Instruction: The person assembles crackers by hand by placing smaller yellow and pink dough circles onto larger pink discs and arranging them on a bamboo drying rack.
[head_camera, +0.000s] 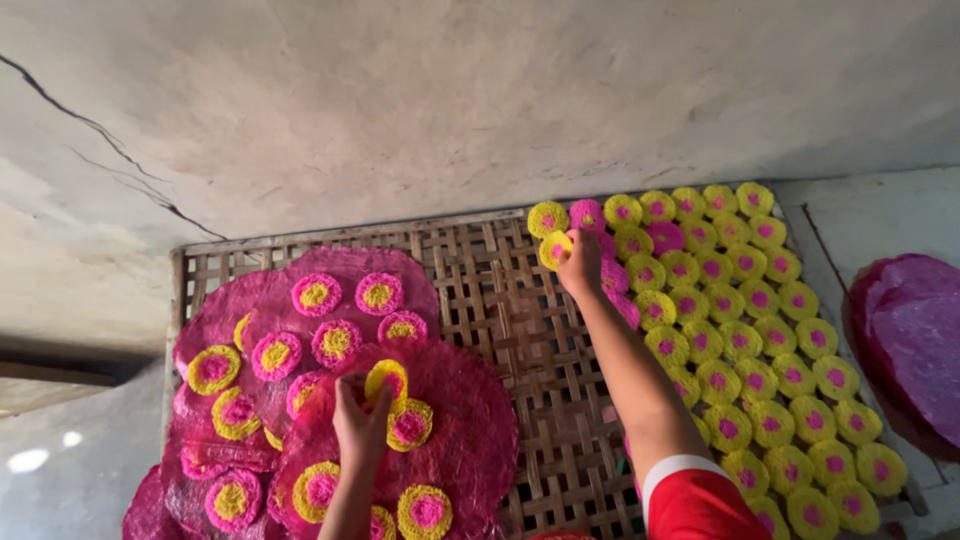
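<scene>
Right hand (581, 262) grip on yellow disc (555, 249) — left hand (360, 425) pinching another (pink-centred) (386, 379).

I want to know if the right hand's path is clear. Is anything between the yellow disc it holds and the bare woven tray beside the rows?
Nothing visible blocks it. The right hand holds the yellow disc at the rows' left edge, directly over bare woven tray.
</scene>
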